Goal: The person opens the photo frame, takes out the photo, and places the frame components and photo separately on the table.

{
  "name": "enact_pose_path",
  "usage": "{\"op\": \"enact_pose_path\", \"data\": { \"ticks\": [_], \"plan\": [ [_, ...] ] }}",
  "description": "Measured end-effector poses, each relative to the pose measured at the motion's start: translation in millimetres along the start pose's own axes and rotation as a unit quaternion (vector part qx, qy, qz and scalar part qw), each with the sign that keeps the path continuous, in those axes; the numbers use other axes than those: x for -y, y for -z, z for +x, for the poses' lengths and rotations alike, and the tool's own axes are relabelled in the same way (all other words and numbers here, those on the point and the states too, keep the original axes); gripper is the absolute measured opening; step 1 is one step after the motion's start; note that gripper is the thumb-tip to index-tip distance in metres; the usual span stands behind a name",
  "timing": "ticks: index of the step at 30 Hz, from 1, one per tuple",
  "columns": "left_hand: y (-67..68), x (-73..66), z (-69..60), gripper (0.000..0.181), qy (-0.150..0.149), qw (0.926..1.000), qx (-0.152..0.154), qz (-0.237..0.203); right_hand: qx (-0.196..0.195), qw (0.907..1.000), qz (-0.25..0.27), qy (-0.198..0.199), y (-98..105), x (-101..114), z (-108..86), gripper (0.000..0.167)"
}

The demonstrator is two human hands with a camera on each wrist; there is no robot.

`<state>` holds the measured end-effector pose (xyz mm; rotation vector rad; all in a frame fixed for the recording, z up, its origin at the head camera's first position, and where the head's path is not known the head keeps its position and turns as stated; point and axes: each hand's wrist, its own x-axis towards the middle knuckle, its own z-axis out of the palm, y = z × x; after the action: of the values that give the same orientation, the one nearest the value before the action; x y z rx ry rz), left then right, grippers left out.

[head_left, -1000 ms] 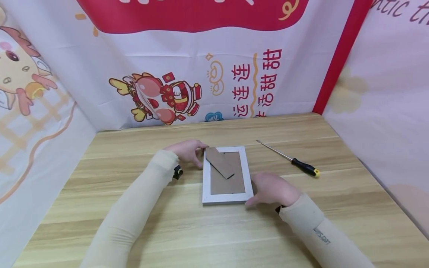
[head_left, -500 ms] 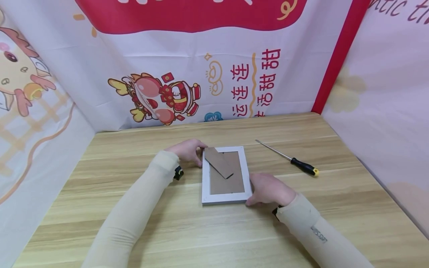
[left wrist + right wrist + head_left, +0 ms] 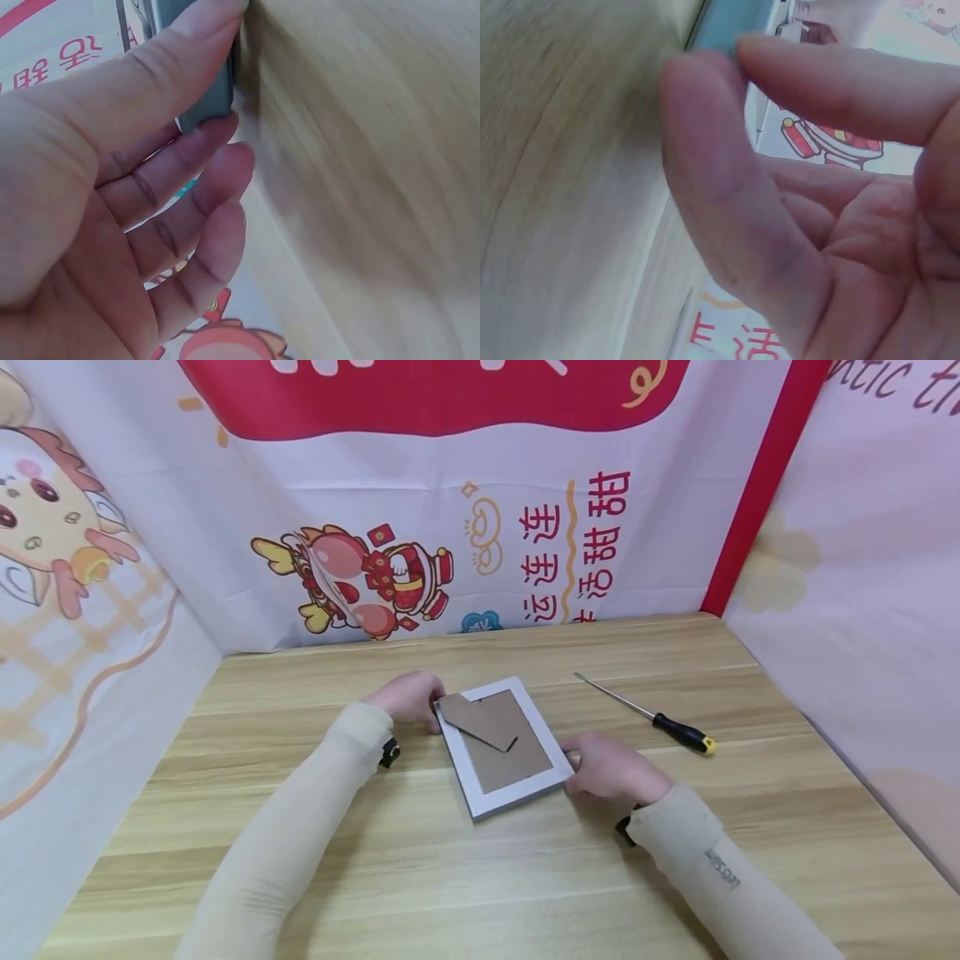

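A white picture frame (image 3: 522,789) lies back side up on the table, turned at an angle. Its brown backing board (image 3: 517,762) shows, with a brown easel stand (image 3: 480,722) folded across it toward the upper left corner. My left hand (image 3: 408,697) grips that far left corner; in the left wrist view its thumb (image 3: 150,86) and a fingertip meet the frame's grey edge (image 3: 206,97). At the near right corner, my right hand (image 3: 611,768) pinches the frame, thumb and finger (image 3: 712,142) curled about the edge in the right wrist view.
A screwdriver (image 3: 678,732) with a black and yellow handle lies right of the frame, its tip pointing away to the left. Printed cloth walls (image 3: 637,452) close off the back and both sides of the wooden table (image 3: 420,877).
Between both hands the picture frame has turned counterclockwise: its far end swung left, its near right corner moved away from me. The right hand had come up against the frame before that.
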<state>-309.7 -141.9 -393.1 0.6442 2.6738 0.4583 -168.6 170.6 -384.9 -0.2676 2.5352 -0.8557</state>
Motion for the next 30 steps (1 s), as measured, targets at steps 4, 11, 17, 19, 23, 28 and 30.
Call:
{"op": "enact_pose_path", "data": {
  "ticks": [4, 11, 17, 19, 23, 28, 30],
  "plan": [
    [1.8, 4.7, -11.6, 0.033, 0.014, 0.9997, -0.016, 0.012, -0.002, 0.9992, 0.038, 0.014, 4.6, -3.4, 4.1, 0.046],
    [5.9, -9.7, -44.8, 0.052, 0.006, 0.9992, -0.039, 0.001, -0.072, 0.9948, 0.068, 0.023, 13.2, -7.3, 10.6, 0.043],
    [-1.1, -35.1, -79.3, 0.062, -0.022, 0.9965, -0.079, 0.014, -0.102, 0.9939, 0.036, 0.024, 38.1, -7.3, 25.0, 0.040],
    [-7.0, -45.6, -90.8, 0.057, -0.020, 0.9946, -0.101, 0.012, -0.093, 0.9951, 0.022, 0.026, 47.7, -6.7, 31.4, 0.039],
    [-23.3, -67.5, -108.8, 0.043, 0.005, 0.9902, -0.139, 0.014, -0.077, 0.9958, -0.005, 0.049, 63.4, -5.5, 44.7, 0.035],
    [-46.3, -84.5, -116.9, 0.043, 0.033, 0.9860, -0.160, 0.031, -0.068, 0.9954, -0.053, 0.043, 72.4, -2.4, 59.7, 0.030],
    [-53.8, -86.8, -117.7, 0.044, 0.041, 0.9846, -0.166, 0.037, -0.060, 0.9955, -0.063, 0.037, 72.3, -1.5, 65.3, 0.029]
  ]
}}
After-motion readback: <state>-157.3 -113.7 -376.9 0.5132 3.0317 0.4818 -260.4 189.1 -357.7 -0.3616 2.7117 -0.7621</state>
